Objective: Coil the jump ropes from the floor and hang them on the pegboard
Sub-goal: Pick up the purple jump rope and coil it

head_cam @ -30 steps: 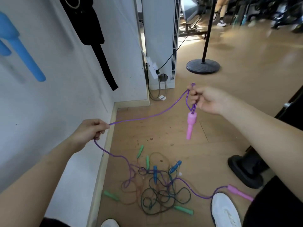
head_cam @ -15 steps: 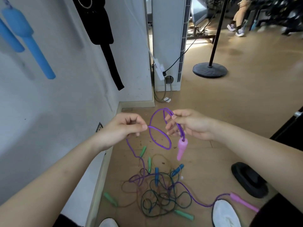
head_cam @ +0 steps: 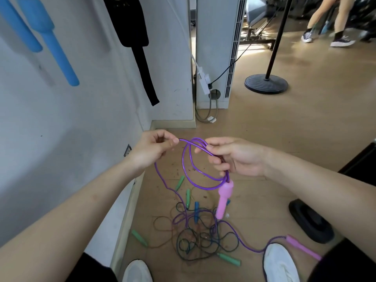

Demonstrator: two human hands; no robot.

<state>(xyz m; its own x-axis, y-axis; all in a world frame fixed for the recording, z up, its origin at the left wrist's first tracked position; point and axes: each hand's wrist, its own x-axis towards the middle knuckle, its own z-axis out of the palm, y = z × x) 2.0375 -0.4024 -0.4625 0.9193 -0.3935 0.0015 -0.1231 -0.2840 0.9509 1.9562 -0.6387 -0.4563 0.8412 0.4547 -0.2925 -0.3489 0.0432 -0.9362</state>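
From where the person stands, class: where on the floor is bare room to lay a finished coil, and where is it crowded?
Bare floor lies to the right, bordered by the round stand base, the black base and the right hand. It is crowded between the shoes, where the tangled ropes lie beside the baseboard under the left hand.

— What's in the hands?
— The right hand (head_cam: pixel 236 157), centre frame, clamps loops of the purple rope (head_cam: pixel 190 169); a pink handle (head_cam: pixel 223 198) dangles below it. The left hand (head_cam: pixel 152 149) pinches the rope just left of there.
— And lower down?
— A tangle of ropes (head_cam: pixel 199 237) on the wooden floor (head_cam: pixel 284 139), between two white shoes (head_cam: pixel 279 263) at the bottom edge.
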